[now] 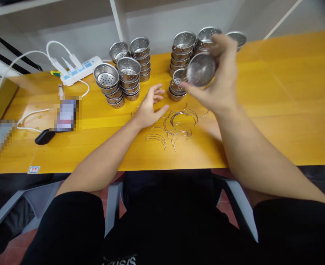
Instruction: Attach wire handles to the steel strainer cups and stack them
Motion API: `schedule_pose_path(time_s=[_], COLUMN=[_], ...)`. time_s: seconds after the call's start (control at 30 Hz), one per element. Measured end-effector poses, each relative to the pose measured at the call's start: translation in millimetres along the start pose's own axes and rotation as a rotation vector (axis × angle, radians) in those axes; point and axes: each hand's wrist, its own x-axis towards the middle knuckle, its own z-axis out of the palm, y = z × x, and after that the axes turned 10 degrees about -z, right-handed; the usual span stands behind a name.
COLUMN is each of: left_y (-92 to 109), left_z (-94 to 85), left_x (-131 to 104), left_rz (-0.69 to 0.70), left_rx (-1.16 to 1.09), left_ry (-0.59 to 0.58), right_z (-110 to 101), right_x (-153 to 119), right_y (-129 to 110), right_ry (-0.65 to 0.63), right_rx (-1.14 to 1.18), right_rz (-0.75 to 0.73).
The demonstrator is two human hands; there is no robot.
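Note:
Raised over the table, my right hand (pixel 222 79) grips a metal strainer cup (pixel 201 69), blurred by motion, with thumb and fingers around its sides. My left hand (pixel 151 108) hovers or rests near the table, fingers apart, holding nothing. Between and below the hands lie several thin curved wire handles (pixel 180 127) in a loose heap. Behind the held cup stands a short stack of perforated cups (pixel 177 92), partly hidden by it. Further back are taller stacks of the same cups (pixel 180 55), and one cup (pixel 236 38) is partly covered by my right hand.
Left of centre stand several more cup stacks (pixel 114 94). A white power strip (pixel 81 70) with plugged cables lies at the back left, near a phone (pixel 66 115) and a black object (pixel 45 137). The table's front edge (pixel 162 170) runs before my body.

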Motion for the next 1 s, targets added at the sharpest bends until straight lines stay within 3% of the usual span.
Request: schedule_pose_path(time_s=[0.07,0.13,0.27,0.43,0.8,1.0], left_y=[4,11,21,23,32,26], left_z=[-0.8,-2.4,-4.9,-4.0,-11.2,-14.8], left_x=[1,1,0,-4,-9,-5], left_rz=[0.011,0.029,0.089,0.151,0.108,0.101], left_rx=[-0.011,0.0,0.041,0.041,0.038,-0.017], left_ry=[0.009,0.016,0.016,-0.023,-0.049,-0.063], right_z=[23,42,59,53,49,44], right_x=[-1,-3,-7,-8,-7,-7], right_y=[-6,-9,-7,-6,-15,-10], right_ry=[0.041,-0.008,-0.133,-0.165,-0.17,-0.161], right_rx=[-0.016,0.014,0.088,0.135,0.151,0.151], right_rz=[-0.111,-0.178,-0.122,-0.083,-0.038,-0.023])
